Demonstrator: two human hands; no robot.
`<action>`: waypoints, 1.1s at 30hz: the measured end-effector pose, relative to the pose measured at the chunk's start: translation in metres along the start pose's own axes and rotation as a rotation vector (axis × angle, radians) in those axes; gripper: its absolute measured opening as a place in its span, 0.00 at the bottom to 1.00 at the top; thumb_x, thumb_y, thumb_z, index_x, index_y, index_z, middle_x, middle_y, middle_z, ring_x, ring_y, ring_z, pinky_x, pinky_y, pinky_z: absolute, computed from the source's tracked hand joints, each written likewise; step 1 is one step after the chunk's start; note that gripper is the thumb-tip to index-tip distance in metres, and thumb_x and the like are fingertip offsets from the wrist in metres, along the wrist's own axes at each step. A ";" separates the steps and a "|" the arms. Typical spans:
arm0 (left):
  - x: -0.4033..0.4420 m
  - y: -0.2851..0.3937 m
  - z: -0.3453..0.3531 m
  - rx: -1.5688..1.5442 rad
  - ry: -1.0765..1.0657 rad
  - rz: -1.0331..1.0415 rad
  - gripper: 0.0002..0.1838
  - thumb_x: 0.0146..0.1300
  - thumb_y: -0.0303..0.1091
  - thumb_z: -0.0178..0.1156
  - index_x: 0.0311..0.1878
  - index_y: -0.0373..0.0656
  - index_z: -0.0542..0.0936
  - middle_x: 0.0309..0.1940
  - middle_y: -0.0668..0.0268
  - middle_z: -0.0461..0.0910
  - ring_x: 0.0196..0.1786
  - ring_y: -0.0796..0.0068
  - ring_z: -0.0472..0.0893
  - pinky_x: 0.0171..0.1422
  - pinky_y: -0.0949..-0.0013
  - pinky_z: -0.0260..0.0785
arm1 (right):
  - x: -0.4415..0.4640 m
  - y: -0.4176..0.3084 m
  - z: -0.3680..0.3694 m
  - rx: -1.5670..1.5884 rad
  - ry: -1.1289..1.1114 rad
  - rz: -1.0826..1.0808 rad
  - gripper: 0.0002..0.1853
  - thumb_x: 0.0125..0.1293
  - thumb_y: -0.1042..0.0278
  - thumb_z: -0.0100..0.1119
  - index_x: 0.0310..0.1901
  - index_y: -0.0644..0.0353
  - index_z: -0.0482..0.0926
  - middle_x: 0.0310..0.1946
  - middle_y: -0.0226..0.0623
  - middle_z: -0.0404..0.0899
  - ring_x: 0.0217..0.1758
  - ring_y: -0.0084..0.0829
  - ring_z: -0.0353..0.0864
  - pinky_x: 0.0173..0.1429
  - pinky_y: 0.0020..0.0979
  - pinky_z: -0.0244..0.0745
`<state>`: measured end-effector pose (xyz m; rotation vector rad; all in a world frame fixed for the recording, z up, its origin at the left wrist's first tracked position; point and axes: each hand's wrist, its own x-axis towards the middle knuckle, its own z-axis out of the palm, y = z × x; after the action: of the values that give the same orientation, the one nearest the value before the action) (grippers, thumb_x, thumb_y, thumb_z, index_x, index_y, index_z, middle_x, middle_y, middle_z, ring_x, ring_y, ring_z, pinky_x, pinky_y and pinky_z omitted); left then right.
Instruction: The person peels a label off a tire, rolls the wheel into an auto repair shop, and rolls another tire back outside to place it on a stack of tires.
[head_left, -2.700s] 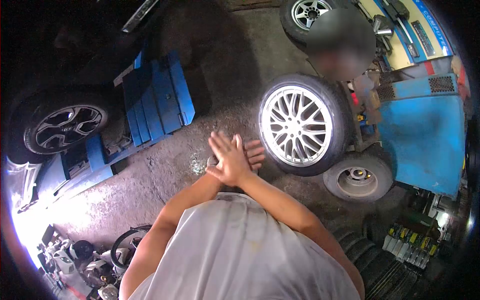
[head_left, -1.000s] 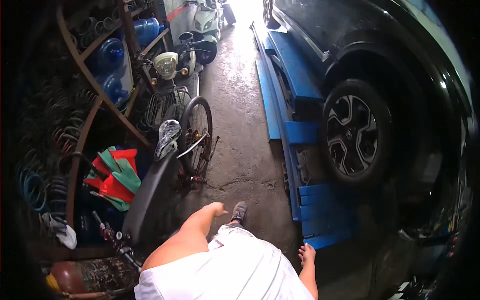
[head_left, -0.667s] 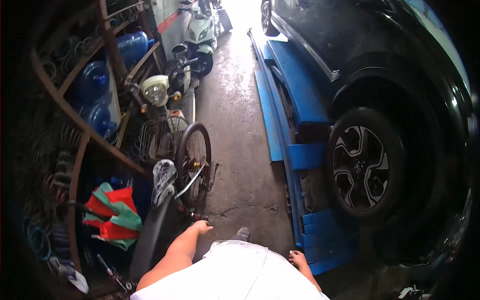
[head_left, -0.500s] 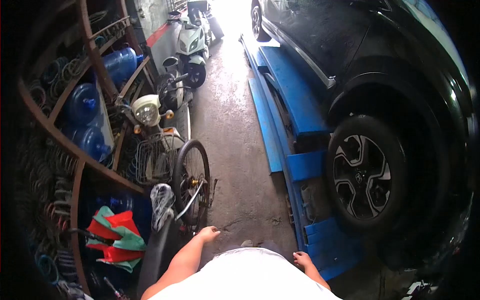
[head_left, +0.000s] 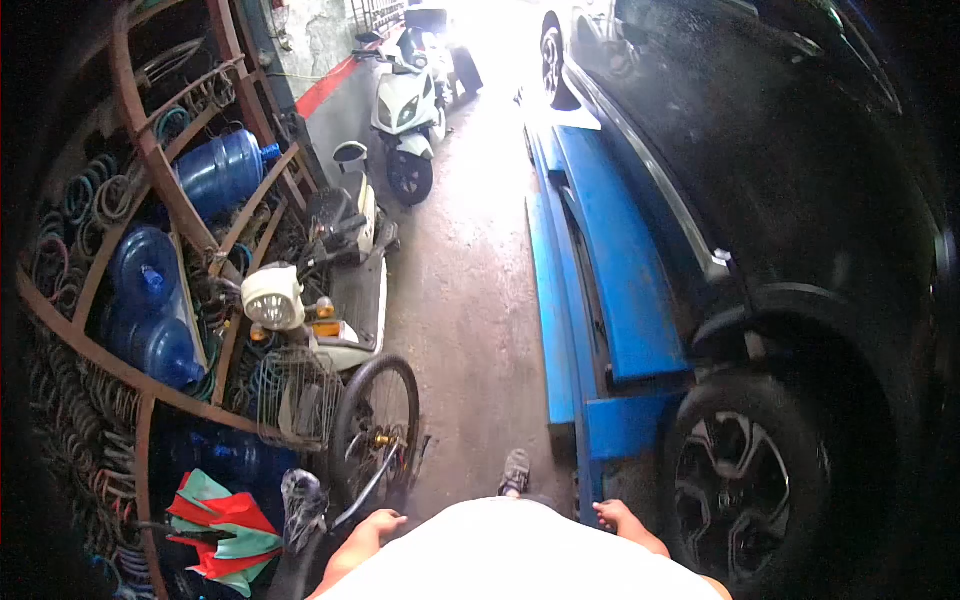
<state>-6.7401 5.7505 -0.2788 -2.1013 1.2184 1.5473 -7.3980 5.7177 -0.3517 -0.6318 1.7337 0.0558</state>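
Observation:
My left hand [head_left: 385,521] hangs low beside my white shirt, its fingers loosely curled with nothing seen in them. It is nearest the bicycle wheel [head_left: 347,430] and a bicycle saddle wrapped in clear plastic [head_left: 303,505]. On the other side, my right hand [head_left: 613,515] is also curled in, apart from the blue car lift [head_left: 625,430] just ahead of it. No object shows in its fingers. One of my shoes [head_left: 515,470] is on the concrete floor between the two hands.
A black car [head_left: 800,170] stands on the lift at the right. Along the left are a scooter with a wire basket [head_left: 300,400], a white scooter [head_left: 403,105], and a rack [head_left: 150,100] with blue water jugs [head_left: 145,265] and coils. A red-green cloth [head_left: 225,535] lies low left.
I have moved forward along the aisle: the scooters, lift and car wheel sit lower and closer. My left hand has swung back toward my body, and a shoe has come into view.

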 end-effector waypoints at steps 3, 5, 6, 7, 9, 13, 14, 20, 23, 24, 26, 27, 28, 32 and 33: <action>0.013 0.056 -0.055 -0.076 0.201 0.075 0.27 0.64 0.54 0.66 0.58 0.44 0.84 0.55 0.55 0.85 0.59 0.60 0.84 0.65 0.59 0.73 | 0.069 -0.116 -0.059 -0.373 0.252 -0.309 0.25 0.69 0.45 0.64 0.42 0.65 0.87 0.36 0.46 0.88 0.33 0.39 0.86 0.41 0.42 0.80; 0.031 0.092 -0.085 -0.198 0.373 0.102 0.26 0.64 0.52 0.67 0.57 0.43 0.84 0.54 0.55 0.86 0.58 0.60 0.84 0.65 0.60 0.73 | 0.091 -0.220 -0.088 -0.481 0.326 -0.318 0.28 0.66 0.42 0.64 0.49 0.65 0.87 0.44 0.49 0.88 0.50 0.41 0.88 0.56 0.42 0.79; 0.034 0.118 -0.100 -0.334 0.404 0.048 0.24 0.64 0.49 0.67 0.56 0.42 0.84 0.53 0.55 0.86 0.57 0.60 0.84 0.64 0.60 0.73 | 0.115 -0.267 -0.094 -0.454 0.367 -0.402 0.28 0.66 0.42 0.64 0.49 0.64 0.87 0.43 0.48 0.88 0.46 0.39 0.88 0.53 0.41 0.80; 0.049 0.137 -0.113 -0.374 0.453 0.113 0.24 0.64 0.48 0.67 0.57 0.43 0.84 0.52 0.55 0.87 0.56 0.61 0.85 0.63 0.60 0.74 | 0.122 -0.324 -0.098 -0.343 0.309 -0.445 0.27 0.67 0.44 0.64 0.48 0.65 0.87 0.39 0.44 0.88 0.40 0.34 0.86 0.47 0.38 0.80; 0.071 0.179 -0.135 -0.564 0.368 0.055 0.23 0.65 0.47 0.67 0.57 0.43 0.84 0.51 0.56 0.87 0.54 0.63 0.86 0.61 0.60 0.76 | 0.136 -0.430 -0.096 -0.216 0.191 -0.596 0.25 0.68 0.47 0.67 0.51 0.64 0.85 0.35 0.36 0.86 0.34 0.26 0.82 0.41 0.33 0.79; 0.120 0.233 -0.163 -0.375 0.339 0.116 0.23 0.65 0.48 0.67 0.57 0.44 0.84 0.51 0.56 0.87 0.53 0.64 0.86 0.60 0.60 0.76 | 0.144 -0.601 -0.074 -0.314 0.167 -0.774 0.25 0.69 0.49 0.66 0.54 0.65 0.83 0.42 0.39 0.88 0.38 0.29 0.87 0.46 0.33 0.80; 0.156 0.226 -0.161 -0.389 0.263 0.114 0.24 0.65 0.50 0.67 0.57 0.44 0.84 0.51 0.55 0.87 0.54 0.63 0.86 0.60 0.60 0.76 | 0.141 -0.632 -0.069 -0.310 0.138 -0.793 0.24 0.70 0.50 0.65 0.54 0.65 0.83 0.43 0.40 0.89 0.41 0.30 0.88 0.47 0.33 0.80; 0.251 0.290 -0.288 -0.260 0.047 0.039 0.27 0.65 0.53 0.65 0.58 0.43 0.84 0.54 0.53 0.85 0.58 0.59 0.84 0.63 0.58 0.75 | 0.158 -0.706 -0.102 -0.557 0.032 -0.679 0.28 0.67 0.45 0.65 0.58 0.59 0.82 0.40 0.45 0.89 0.39 0.33 0.90 0.49 0.37 0.82; 0.298 0.350 -0.375 -0.067 0.046 0.062 0.28 0.65 0.55 0.64 0.59 0.42 0.84 0.55 0.52 0.85 0.60 0.57 0.83 0.65 0.58 0.74 | 0.173 -0.698 -0.150 -0.709 0.057 -0.552 0.30 0.66 0.39 0.63 0.55 0.59 0.84 0.46 0.47 0.88 0.50 0.42 0.88 0.57 0.39 0.81; 0.321 0.375 -0.408 -0.025 0.203 0.168 0.30 0.65 0.56 0.64 0.59 0.40 0.83 0.55 0.50 0.84 0.61 0.55 0.82 0.66 0.57 0.73 | 0.197 -0.682 -0.165 -0.619 0.154 -0.531 0.31 0.65 0.38 0.63 0.55 0.59 0.85 0.48 0.48 0.88 0.56 0.45 0.85 0.60 0.40 0.79; 0.362 0.435 -0.484 -0.083 0.301 0.225 0.29 0.65 0.54 0.64 0.59 0.40 0.83 0.54 0.51 0.85 0.60 0.55 0.83 0.65 0.57 0.74 | 0.274 -0.631 -0.190 -0.240 0.274 -0.249 0.29 0.64 0.41 0.66 0.54 0.60 0.86 0.47 0.50 0.88 0.52 0.43 0.87 0.57 0.41 0.80; 0.360 0.478 -0.526 -0.196 0.310 0.238 0.27 0.66 0.51 0.64 0.58 0.40 0.83 0.53 0.51 0.85 0.58 0.58 0.84 0.64 0.59 0.75 | 0.260 -0.631 -0.200 0.031 0.293 -0.089 0.25 0.66 0.46 0.67 0.50 0.61 0.87 0.35 0.45 0.88 0.36 0.38 0.88 0.40 0.43 0.81; 0.407 0.493 -0.552 -0.251 0.346 0.289 0.25 0.66 0.48 0.66 0.57 0.38 0.83 0.45 0.57 0.88 0.45 0.68 0.86 0.54 0.63 0.77 | 0.248 -0.639 -0.204 0.250 0.324 0.011 0.20 0.69 0.49 0.66 0.45 0.61 0.86 0.26 0.38 0.85 0.24 0.32 0.81 0.27 0.41 0.74; 0.448 0.608 -0.670 -0.286 0.442 0.400 0.23 0.66 0.48 0.65 0.57 0.42 0.84 0.51 0.57 0.87 0.55 0.64 0.86 0.61 0.62 0.76 | 0.243 -0.692 -0.223 -0.057 0.184 0.078 0.24 0.68 0.45 0.66 0.35 0.64 0.86 0.28 0.40 0.85 0.25 0.33 0.82 0.26 0.41 0.74; 0.465 0.628 -0.689 -0.316 0.449 0.397 0.23 0.66 0.47 0.66 0.57 0.43 0.84 0.51 0.57 0.87 0.54 0.65 0.86 0.61 0.63 0.76 | 0.263 -0.702 -0.228 -0.127 0.112 -0.015 0.25 0.67 0.43 0.67 0.39 0.64 0.87 0.30 0.42 0.87 0.30 0.34 0.84 0.33 0.44 0.78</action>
<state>-6.7155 4.7091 -0.2507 -2.6402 1.7260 1.5502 -7.3261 4.9376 -0.3254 -0.7532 1.8440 0.1226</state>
